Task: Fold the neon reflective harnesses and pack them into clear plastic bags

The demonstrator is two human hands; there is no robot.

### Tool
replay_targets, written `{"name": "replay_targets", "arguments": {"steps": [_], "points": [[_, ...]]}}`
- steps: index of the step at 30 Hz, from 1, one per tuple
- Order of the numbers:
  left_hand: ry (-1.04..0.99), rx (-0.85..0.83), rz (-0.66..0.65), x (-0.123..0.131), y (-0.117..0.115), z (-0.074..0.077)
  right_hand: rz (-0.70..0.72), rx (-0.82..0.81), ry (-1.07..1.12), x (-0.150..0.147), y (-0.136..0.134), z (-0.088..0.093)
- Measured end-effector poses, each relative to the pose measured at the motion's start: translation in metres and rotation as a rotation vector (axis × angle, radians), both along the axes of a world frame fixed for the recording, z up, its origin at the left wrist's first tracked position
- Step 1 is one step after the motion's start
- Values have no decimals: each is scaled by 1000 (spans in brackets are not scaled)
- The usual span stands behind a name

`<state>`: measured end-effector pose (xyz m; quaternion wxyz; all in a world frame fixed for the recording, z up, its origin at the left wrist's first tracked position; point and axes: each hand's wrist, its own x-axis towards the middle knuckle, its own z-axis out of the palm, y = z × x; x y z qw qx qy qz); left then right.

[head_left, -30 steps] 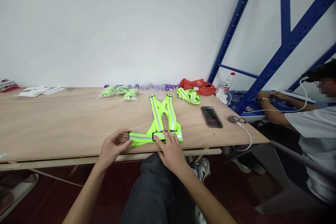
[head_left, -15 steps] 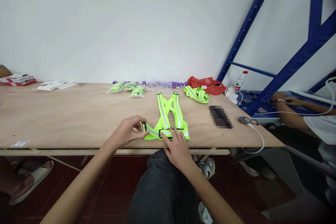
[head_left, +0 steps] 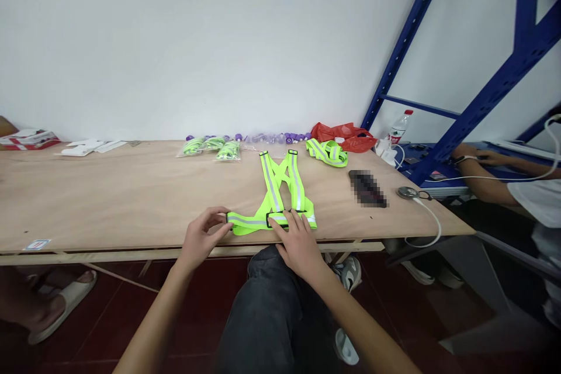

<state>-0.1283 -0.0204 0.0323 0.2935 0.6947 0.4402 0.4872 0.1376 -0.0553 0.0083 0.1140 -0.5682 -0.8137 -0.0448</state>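
A neon-yellow reflective vest (head_left: 296, 184) of crossed straps with grey stripes lies on the wooden table in front of me. Black slider buckles sit at its upper ends and along its waist strap. At the left end of that strap, my left hand (head_left: 202, 238) pinches the strap by its black buckle, pulled out straight to the side. My right hand (head_left: 300, 243) rests with extended fingers over the waist strap, pressing it near a second buckle. A bundled yellow reflective strap (head_left: 328, 153) lies beyond, to the right.
Several bagged green straps (head_left: 228, 151) and purple items (head_left: 294, 138) line the wall, near a red plastic bag (head_left: 346, 135). A pixelated dark object (head_left: 368, 189) and a round cabled device (head_left: 407, 193) lie at right. A blue rack (head_left: 477, 93) and another person's arm (head_left: 486, 187) are beyond.
My left hand has moved left with the strap's buckled end, so the waist strap stretches out longer and straighter. My right hand stays on the strap.
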Motion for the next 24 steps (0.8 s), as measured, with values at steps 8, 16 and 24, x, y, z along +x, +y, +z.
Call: {"name": "replay_targets", "arguments": {"steps": [8, 16, 24], "points": [[318, -15, -111, -21, -5, -5, 31, 49, -9, 2, 0, -7], [389, -21, -122, -22, -5, -11, 95, 31, 35, -4, 0, 1], [359, -59, -74, -39, -3, -10, 135, 15, 60, 2, -1, -2]]}}
